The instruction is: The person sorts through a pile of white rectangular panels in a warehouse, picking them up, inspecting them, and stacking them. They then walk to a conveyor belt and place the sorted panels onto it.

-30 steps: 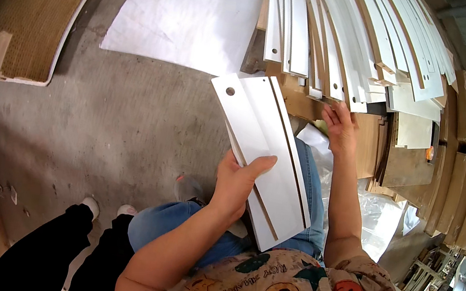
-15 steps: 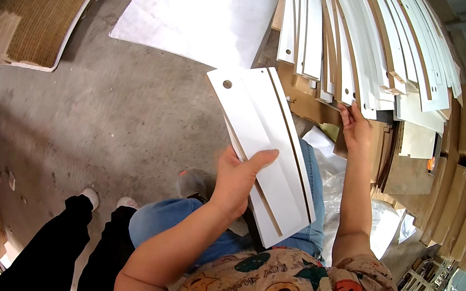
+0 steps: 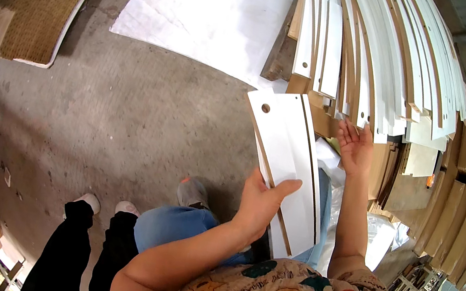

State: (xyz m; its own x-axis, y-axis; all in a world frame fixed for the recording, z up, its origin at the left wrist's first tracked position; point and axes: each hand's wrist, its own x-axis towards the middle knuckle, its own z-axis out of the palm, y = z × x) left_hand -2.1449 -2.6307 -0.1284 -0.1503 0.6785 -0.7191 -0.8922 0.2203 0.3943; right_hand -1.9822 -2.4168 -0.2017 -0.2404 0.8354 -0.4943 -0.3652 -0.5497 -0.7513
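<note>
My left hand (image 3: pixel 263 202) grips a small bundle of white grooved panels (image 3: pixel 290 148) in front of my body, thumb on top. The upper panel has a round hole near its far end and a dark line along its right side; brown edges show between the layers. My right hand (image 3: pixel 355 150) is turned palm up with its fingers apart. Its fingertips are at the near ends of the long white boards (image 3: pixel 379 101) stacked at the far right; whether they touch is hard to tell. Some of these boards have small holes and brown edges.
A white sheet (image 3: pixel 204 16) lies on the concrete floor ahead. A brown corrugated stack (image 3: pixel 48 0) stands at far left, flat brown cartons (image 3: pixel 463 194) at right. Clear plastic wrap (image 3: pixel 362 236) lies beside my leg. Another person's black-trousered legs (image 3: pixel 63 253) are at lower left.
My left hand has moved right with the white panels, which now stand more upright in view. My right hand has opened and turned palm up, lower relative to the board ends.
</note>
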